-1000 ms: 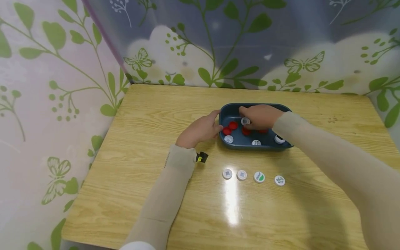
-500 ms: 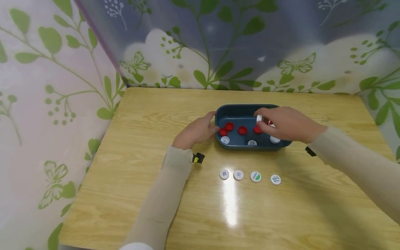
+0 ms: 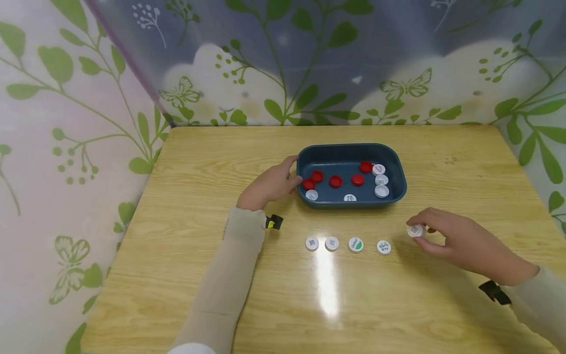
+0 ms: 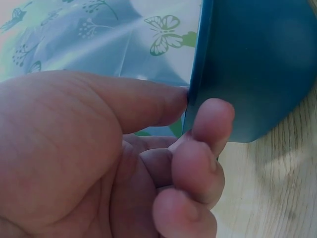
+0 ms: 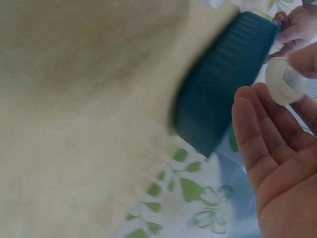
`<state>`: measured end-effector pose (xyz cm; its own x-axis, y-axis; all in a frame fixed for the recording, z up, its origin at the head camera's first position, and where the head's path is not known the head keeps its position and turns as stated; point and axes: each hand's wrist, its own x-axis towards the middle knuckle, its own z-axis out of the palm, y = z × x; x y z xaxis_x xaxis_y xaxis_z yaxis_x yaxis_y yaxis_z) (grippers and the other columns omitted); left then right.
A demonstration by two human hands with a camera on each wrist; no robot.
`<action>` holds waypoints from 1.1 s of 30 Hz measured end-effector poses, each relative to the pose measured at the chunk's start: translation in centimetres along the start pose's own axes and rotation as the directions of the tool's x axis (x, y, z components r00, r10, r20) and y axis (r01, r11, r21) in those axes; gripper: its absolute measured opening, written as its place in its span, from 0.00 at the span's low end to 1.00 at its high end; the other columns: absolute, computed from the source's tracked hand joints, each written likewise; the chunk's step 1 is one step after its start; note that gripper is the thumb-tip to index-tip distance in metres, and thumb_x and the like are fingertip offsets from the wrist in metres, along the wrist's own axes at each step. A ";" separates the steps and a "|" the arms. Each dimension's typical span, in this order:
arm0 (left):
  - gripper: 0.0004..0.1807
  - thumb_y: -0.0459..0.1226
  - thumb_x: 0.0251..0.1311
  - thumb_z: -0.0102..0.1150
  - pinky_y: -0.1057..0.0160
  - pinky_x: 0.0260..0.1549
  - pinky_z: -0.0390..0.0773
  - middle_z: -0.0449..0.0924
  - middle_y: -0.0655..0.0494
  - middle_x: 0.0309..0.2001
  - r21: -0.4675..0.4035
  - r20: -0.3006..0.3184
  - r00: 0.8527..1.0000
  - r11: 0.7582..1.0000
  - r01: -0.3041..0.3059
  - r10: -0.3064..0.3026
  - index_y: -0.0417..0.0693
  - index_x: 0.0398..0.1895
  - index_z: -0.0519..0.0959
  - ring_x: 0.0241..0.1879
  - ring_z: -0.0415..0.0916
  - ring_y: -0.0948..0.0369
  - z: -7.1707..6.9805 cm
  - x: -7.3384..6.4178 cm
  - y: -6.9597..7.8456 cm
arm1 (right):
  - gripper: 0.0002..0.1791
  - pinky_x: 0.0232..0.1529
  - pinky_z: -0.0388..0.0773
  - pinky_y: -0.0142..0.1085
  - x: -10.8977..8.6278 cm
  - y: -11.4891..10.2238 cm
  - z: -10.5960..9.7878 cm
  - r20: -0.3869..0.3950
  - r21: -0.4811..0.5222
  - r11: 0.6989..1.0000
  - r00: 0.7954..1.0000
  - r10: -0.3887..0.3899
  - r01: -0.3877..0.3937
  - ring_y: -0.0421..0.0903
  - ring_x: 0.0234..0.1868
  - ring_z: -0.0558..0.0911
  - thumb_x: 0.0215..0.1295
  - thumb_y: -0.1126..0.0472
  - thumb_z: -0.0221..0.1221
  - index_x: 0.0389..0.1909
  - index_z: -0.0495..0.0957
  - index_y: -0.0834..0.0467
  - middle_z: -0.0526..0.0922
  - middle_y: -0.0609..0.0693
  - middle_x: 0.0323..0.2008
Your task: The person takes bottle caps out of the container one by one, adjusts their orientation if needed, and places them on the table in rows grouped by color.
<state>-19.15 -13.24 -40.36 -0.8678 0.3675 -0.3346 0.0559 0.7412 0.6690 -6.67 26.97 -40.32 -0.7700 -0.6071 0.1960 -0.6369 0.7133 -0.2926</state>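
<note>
My right hand (image 3: 468, 243) pinches a white bottle cap (image 3: 415, 230) with a grey print between thumb and fingertips. It is over the table, right of a row of several white caps, among them one with a green patch (image 3: 355, 244) and one with dark print (image 3: 383, 247). In the right wrist view the held cap (image 5: 285, 81) shows its ridged side. My left hand (image 3: 267, 186) grips the left end of a dark blue tray (image 3: 351, 204), thumb (image 4: 171, 104) at its rim and fingers against its outer wall.
Inside the tray lie several red caps, one of them a red cap (image 3: 335, 181) in the middle, and several white caps, including an upturned white cap (image 3: 382, 191) at the right end. The wooden table (image 3: 212, 167) meets a leaf-patterned wall covering (image 3: 247, 73) behind.
My right hand has lifted the white cap out of the tray and carried it right and toward me, over the table. My left hand stays at the tray's left end.
</note>
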 end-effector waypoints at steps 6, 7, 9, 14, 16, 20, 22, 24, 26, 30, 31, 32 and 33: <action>0.38 0.47 0.79 0.50 0.56 0.38 0.74 0.85 0.49 0.38 -0.014 -0.014 1.000 1.000 0.005 -0.005 0.58 0.85 0.47 0.32 0.76 0.56 0.1 0.0 -0.3 | 0.22 0.42 0.84 0.44 -1.9 0.0 2.3 0.066 -0.026 0.999 0.997 0.043 -0.041 0.44 0.44 0.87 0.57 0.61 0.75 0.53 0.84 0.54 0.88 0.45 0.47; 0.37 0.47 0.79 0.50 0.56 0.39 0.74 0.85 0.49 0.38 -0.013 -0.014 1.000 1.000 0.006 -0.006 0.58 0.85 0.47 0.32 0.76 0.56 0.1 0.0 -0.4 | 0.21 0.42 0.84 0.45 -2.0 0.0 2.6 0.069 -0.033 0.999 0.997 0.038 -0.035 0.45 0.44 0.87 0.57 0.60 0.76 0.52 0.85 0.54 0.88 0.46 0.46; 0.37 0.47 0.79 0.50 0.55 0.40 0.74 0.85 0.49 0.38 -0.012 -0.013 1.000 1.000 0.008 -0.008 0.59 0.85 0.47 0.33 0.77 0.56 0.1 0.0 -0.3 | 0.18 0.43 0.84 0.46 -2.1 0.1 3.1 0.069 -0.046 0.998 0.997 0.038 -0.035 0.46 0.44 0.86 0.57 0.59 0.76 0.49 0.86 0.54 0.88 0.46 0.44; 0.38 0.48 0.79 0.49 0.56 0.40 0.74 0.85 0.48 0.39 -0.007 0.002 1.000 1.000 -0.003 0.003 0.59 0.85 0.46 0.33 0.77 0.55 0.2 0.2 -0.2 | 0.15 0.41 0.82 0.47 -2.6 0.6 3.4 0.057 -0.065 0.990 0.990 0.125 -0.122 0.44 0.42 0.84 0.57 0.56 0.76 0.43 0.84 0.50 0.85 0.43 0.40; 0.38 0.49 0.79 0.49 0.56 0.39 0.74 0.85 0.49 0.39 -0.007 0.003 1.000 1.000 -0.001 0.001 0.59 0.85 0.46 0.33 0.76 0.55 0.1 0.3 -0.2 | 0.15 0.41 0.82 0.47 -2.7 0.8 3.6 0.045 -0.061 0.989 0.989 0.141 -0.138 0.42 0.42 0.82 0.57 0.55 0.77 0.42 0.84 0.48 0.84 0.42 0.40; 0.38 0.49 0.79 0.50 0.57 0.34 0.73 0.85 0.49 0.40 -0.033 0.003 1.000 0.999 0.015 -0.015 0.60 0.85 0.46 0.32 0.75 0.55 0.0 0.3 -0.4 | 0.14 0.42 0.81 0.46 -2.6 0.9 3.9 0.070 -0.036 0.987 0.985 0.160 -0.158 0.40 0.41 0.80 0.58 0.53 0.76 0.42 0.84 0.47 0.82 0.40 0.40; 0.38 0.49 0.79 0.50 0.57 0.33 0.73 0.85 0.48 0.40 -0.039 0.007 1.000 0.999 0.016 -0.016 0.60 0.85 0.46 0.32 0.75 0.55 0.0 0.3 -0.4 | 0.15 0.42 0.81 0.46 -2.5 0.8 4.1 0.084 -0.033 0.984 0.981 0.175 -0.173 0.40 0.40 0.79 0.58 0.53 0.76 0.42 0.84 0.49 0.82 0.41 0.39; 0.38 0.49 0.79 0.50 0.57 0.33 0.73 0.85 0.47 0.40 -0.039 0.007 1.000 0.999 0.014 -0.013 0.60 0.85 0.46 0.32 0.75 0.56 0.1 0.2 -0.4 | 0.15 0.41 0.81 0.46 -2.5 0.7 4.1 0.093 -0.034 0.983 0.978 0.185 -0.182 0.40 0.40 0.79 0.58 0.52 0.76 0.43 0.84 0.50 0.82 0.41 0.39; 0.38 0.48 0.79 0.50 0.57 0.34 0.73 0.85 0.47 0.40 -0.041 0.007 1.000 0.999 0.016 -0.016 0.60 0.85 0.47 0.33 0.76 0.55 0.1 0.2 -0.3 | 0.15 0.39 0.80 0.45 -2.5 0.6 4.2 0.076 -0.044 0.985 0.983 0.170 -0.167 0.39 0.39 0.78 0.57 0.54 0.76 0.43 0.84 0.51 0.81 0.40 0.38; 0.37 0.48 0.79 0.50 0.57 0.32 0.72 0.85 0.47 0.40 -0.048 0.007 1.000 0.999 0.020 -0.020 0.60 0.85 0.47 0.31 0.74 0.55 0.1 0.0 -0.2 | 0.16 0.37 0.80 0.42 -2.4 0.5 4.3 0.048 -0.053 0.990 0.990 0.136 -0.133 0.37 0.37 0.77 0.55 0.56 0.77 0.42 0.83 0.52 0.80 0.39 0.36; 0.37 0.47 0.79 0.50 0.57 0.32 0.72 0.84 0.47 0.40 -0.049 0.007 1.000 0.999 0.021 -0.021 0.61 0.85 0.47 0.31 0.74 0.55 0.1 0.0 -0.2 | 0.16 0.38 0.80 0.42 -2.4 0.5 4.3 0.049 -0.052 0.989 0.989 0.138 -0.135 0.37 0.37 0.77 0.55 0.56 0.77 0.42 0.83 0.52 0.80 0.39 0.36; 0.37 0.47 0.79 0.50 0.57 0.32 0.72 0.84 0.47 0.40 -0.048 0.007 1.000 0.999 0.022 -0.021 0.61 0.85 0.47 0.30 0.74 0.55 0.1 0.0 -0.2 | 0.16 0.38 0.80 0.43 -2.3 0.5 4.3 0.057 -0.048 0.989 0.988 0.144 -0.142 0.37 0.37 0.77 0.55 0.56 0.77 0.42 0.83 0.53 0.80 0.40 0.36; 0.37 0.47 0.79 0.50 0.57 0.32 0.73 0.84 0.47 0.40 -0.046 0.007 1.000 0.999 0.021 -0.021 0.60 0.85 0.46 0.31 0.75 0.55 0.1 0.0 -0.2 | 0.16 0.39 0.80 0.43 -2.3 0.5 4.3 0.066 -0.045 0.987 0.985 0.157 -0.154 0.38 0.38 0.77 0.56 0.56 0.77 0.42 0.83 0.53 0.80 0.40 0.36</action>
<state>-19.13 -13.35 -40.55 -0.8653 0.3556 -0.3532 0.0145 0.7222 0.6915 -5.07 27.22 -44.91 -0.8560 -0.5099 0.0851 -0.5119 0.8131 -0.2771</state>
